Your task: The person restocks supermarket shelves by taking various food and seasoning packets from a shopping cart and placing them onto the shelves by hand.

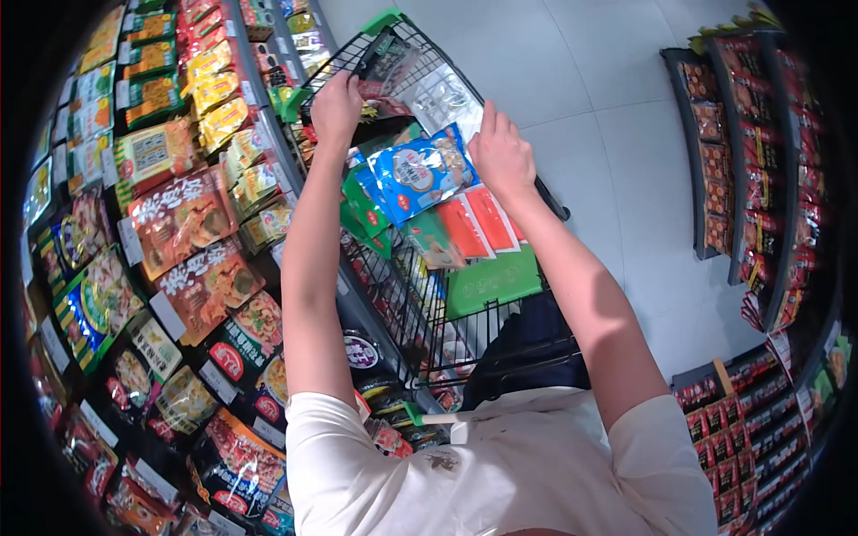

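From the head view, I see a glossy blue plastic snack bag (420, 174) in a black wire shopping cart with green corners (286, 104), just beyond flat orange-and-white packets (478, 223). The left hand (336, 109) curls its fingers near the cart's left rim; the right hand (502, 152) bends its fingers beside the bag's corner. I cannot tell what either pinches.
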`<state>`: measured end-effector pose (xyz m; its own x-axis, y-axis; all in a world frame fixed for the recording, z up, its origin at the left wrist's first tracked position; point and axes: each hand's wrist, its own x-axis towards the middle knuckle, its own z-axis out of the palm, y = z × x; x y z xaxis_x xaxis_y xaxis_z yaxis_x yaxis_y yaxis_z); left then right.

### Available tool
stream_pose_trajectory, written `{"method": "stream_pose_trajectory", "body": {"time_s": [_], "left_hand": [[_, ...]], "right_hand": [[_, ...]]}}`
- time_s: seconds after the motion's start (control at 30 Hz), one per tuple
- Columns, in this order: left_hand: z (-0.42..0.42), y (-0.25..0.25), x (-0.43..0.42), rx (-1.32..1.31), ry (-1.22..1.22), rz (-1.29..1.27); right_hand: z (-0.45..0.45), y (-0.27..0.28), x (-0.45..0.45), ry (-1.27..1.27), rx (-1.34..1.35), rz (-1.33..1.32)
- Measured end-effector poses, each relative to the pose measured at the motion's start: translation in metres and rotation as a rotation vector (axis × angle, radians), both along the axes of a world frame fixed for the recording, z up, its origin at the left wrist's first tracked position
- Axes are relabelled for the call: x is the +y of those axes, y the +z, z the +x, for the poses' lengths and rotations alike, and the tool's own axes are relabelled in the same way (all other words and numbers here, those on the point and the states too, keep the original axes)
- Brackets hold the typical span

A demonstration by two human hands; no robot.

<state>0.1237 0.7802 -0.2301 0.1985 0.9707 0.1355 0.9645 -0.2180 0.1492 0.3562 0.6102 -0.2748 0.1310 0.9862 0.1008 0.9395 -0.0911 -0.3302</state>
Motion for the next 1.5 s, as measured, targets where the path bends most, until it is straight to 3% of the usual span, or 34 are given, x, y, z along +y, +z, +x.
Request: {"method": "stream_pose_trajectory", "body": {"time_s": [0.13, 0.23, 0.33, 0.5, 0.6, 0.73, 0.8, 0.87, 0.9, 0.93, 1.0, 1.07, 1.13, 1.2, 1.23, 1.33, 1.37, 1.5], "left_hand": [[-0.006, 0.09, -0.077, -0.281, 0.056, -0.023], [-0.025, 0.15, -0.156, -0.349, 0.126, -0.018], [-0.046, 0.185, -0.239, -0.546, 0.255, -0.074], [-0.058, 0.236, -0.368, -0.424, 0.386, -0.258], [-0.073, 0.267, -0.433, -0.474, 0.445, -0.327], [-0.11, 0.313, -0.52, -0.55, 0.603, -0.322], [-0.113, 0.339, -0.55, -0.584, 0.645, -0.29], [-0.119, 0.355, -0.582, -0.544, 0.633, -0.249], [-0.124, 0.362, -0.598, -0.519, 0.63, -0.264], [-0.124, 0.365, -0.611, -0.567, 0.575, -0.115], [-0.129, 0.387, -0.639, -0.5, 0.517, -0.077], [-0.133, 0.406, -0.669, -0.491, 0.508, -0.053], [-0.136, 0.419, -0.699, -0.48, 0.499, 0.038], [-0.14, 0.426, -0.73, -0.49, 0.538, 0.081], [-0.141, 0.431, -0.745, -0.512, 0.585, 0.12], [-0.143, 0.44, -0.788, -0.6, 0.741, 0.253], [-0.145, 0.441, -0.803, -0.639, 0.795, 0.27], [-0.157, 0.433, -0.855, -0.891, 1.005, 0.397]], "right_hand": [[-0.001, 0.002, 0.001, -0.003, 0.073, -0.077], [-0.001, 0.008, 0.001, -0.005, 0.099, -0.112], [-0.002, 0.002, -0.001, -0.006, 0.095, -0.117], [-0.002, 0.01, -0.001, -0.017, 0.101, -0.18], [0.0, 0.0, -0.013, 0.015, 0.153, 0.072], [-0.024, 0.031, -0.067, 0.054, 0.214, 0.238], [-0.056, 0.045, -0.111, 0.138, 0.45, 0.134], [-0.101, 0.097, -0.166, 0.197, 0.965, -0.221], [-0.122, 0.061, -0.189, 0.3, 1.099, -0.294], [-0.146, 0.082, -0.217, 0.273, 1.33, -0.529], [-0.187, 0.13, -0.272, 0.16, 1.815, -1.008], [-0.217, 0.185, -0.32, 0.232, 1.949, -1.302], [-0.237, 0.193, -0.353, 0.455, 1.969, -1.658], [-0.247, 0.225, -0.374, 0.705, 1.825, -1.966], [-0.252, 0.236, -0.38, 0.709, 1.77, -2.119], [-0.266, 0.248, -0.396, 1.035, 1.548, -2.149], [-0.27, 0.252, -0.401, 0.975, 1.509, -2.2], [-0.29, 0.263, -0.427, 1.122, 1.43, -2.176]]}}
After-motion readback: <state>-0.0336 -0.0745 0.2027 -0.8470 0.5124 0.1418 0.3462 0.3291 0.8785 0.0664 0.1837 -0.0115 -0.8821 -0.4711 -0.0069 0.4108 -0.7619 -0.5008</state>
